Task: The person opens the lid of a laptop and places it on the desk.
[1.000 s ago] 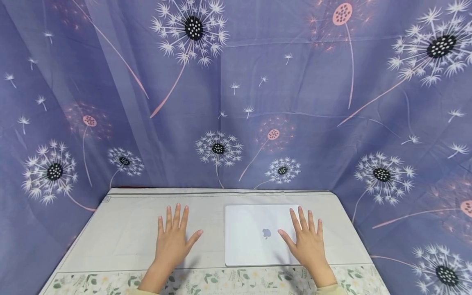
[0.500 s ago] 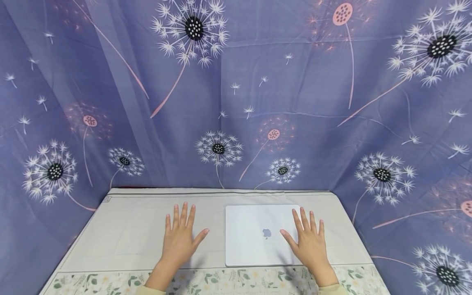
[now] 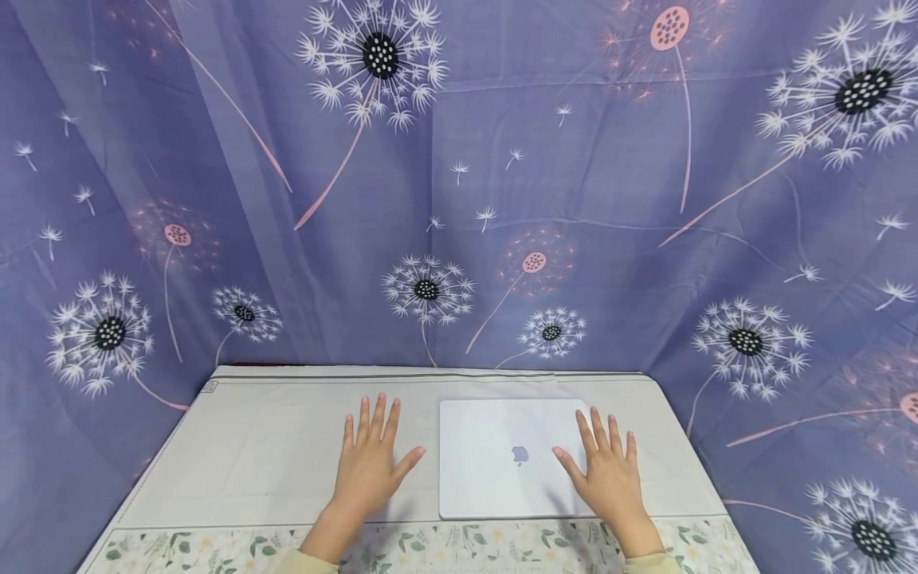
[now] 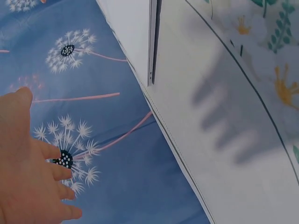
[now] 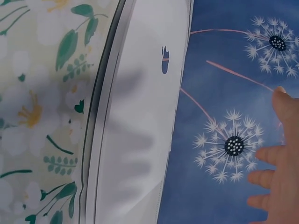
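A closed silver laptop (image 3: pixel 488 458) with a grey apple logo lies flat on the pale table cover. My left hand (image 3: pixel 369 472), fingers spread and straight, hovers over the cover to the laptop's left and holds nothing. Its shadow falls on the cover in the left wrist view, where the hand (image 4: pixel 35 172) shows at the left edge. Above the laptop's right edge is my right hand (image 3: pixel 608 477), its fingers also spread and straight. In the right wrist view that hand (image 5: pixel 282 163) appears apart from the laptop (image 5: pixel 135 116), which carries its shadow.
The pale cover (image 3: pixel 237 454) has a floral strip (image 3: pixel 430 546) along its front edge. A blue-violet curtain (image 3: pixel 473 191) printed with dandelions hangs behind the table and along both sides.
My left hand has moved right, toward the laptop. My right hand has drifted slightly to the right and a little down. The laptop stays in place.
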A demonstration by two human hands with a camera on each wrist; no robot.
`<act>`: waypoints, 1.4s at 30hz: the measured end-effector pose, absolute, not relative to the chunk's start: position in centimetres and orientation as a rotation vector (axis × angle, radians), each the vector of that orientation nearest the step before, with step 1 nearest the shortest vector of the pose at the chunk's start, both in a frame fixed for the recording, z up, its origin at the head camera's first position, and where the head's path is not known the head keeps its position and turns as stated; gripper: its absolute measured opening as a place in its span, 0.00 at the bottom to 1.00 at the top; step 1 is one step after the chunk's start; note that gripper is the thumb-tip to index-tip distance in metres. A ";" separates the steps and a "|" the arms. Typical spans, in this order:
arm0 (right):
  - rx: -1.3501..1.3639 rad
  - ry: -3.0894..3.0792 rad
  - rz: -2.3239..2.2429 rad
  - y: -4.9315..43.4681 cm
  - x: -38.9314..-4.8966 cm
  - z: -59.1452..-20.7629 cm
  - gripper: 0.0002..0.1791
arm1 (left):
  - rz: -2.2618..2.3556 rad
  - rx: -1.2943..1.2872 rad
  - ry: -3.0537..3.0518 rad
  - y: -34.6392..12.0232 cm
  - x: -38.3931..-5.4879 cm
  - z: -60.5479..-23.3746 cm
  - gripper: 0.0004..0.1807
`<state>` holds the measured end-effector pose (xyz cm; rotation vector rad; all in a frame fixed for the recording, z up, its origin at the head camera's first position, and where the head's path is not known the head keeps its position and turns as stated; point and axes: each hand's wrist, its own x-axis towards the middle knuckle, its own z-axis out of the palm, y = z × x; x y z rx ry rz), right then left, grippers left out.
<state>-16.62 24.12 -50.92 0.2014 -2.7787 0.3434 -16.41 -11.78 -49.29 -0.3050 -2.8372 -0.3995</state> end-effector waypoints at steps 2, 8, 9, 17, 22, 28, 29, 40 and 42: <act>0.193 -2.795 0.355 24.2 -16.7 -50.9 0.41 | -0.405 -0.316 -2.837 -11.5 -16.4 -49.4 0.46; 0.178 -2.813 0.364 24.5 -16.6 -51.0 0.40 | -0.442 -0.350 -2.831 -10.7 -16.4 -49.6 0.45; 0.177 -2.816 0.365 24.6 -16.6 -51.1 0.40 | -0.448 -0.358 -2.828 -10.6 -16.4 -49.6 0.45; 0.149 -2.825 0.411 25.3 -16.8 -52.0 0.40 | -0.469 -0.421 -2.822 -9.8 -16.4 -50.4 0.44; 0.138 -2.834 0.433 25.6 -16.8 -52.5 0.40 | -0.547 -0.468 -2.830 -9.2 -16.4 -50.7 0.42; 0.123 -2.831 0.449 26.0 -16.9 -53.1 0.38 | -0.576 -0.494 -2.857 -8.5 -16.3 -51.2 0.40; 0.119 -2.833 0.452 26.1 -16.9 -53.2 0.38 | -0.585 -0.498 -2.855 -8.5 -16.3 -51.3 0.40; 0.087 -2.843 0.492 26.7 -16.7 -54.2 0.36 | -0.890 -0.491 -2.911 -7.7 -16.3 -52.0 0.38; 0.088 -2.844 0.502 26.7 -16.7 -54.4 0.36 | -0.932 -0.483 -2.928 -7.6 -16.3 -52.1 0.37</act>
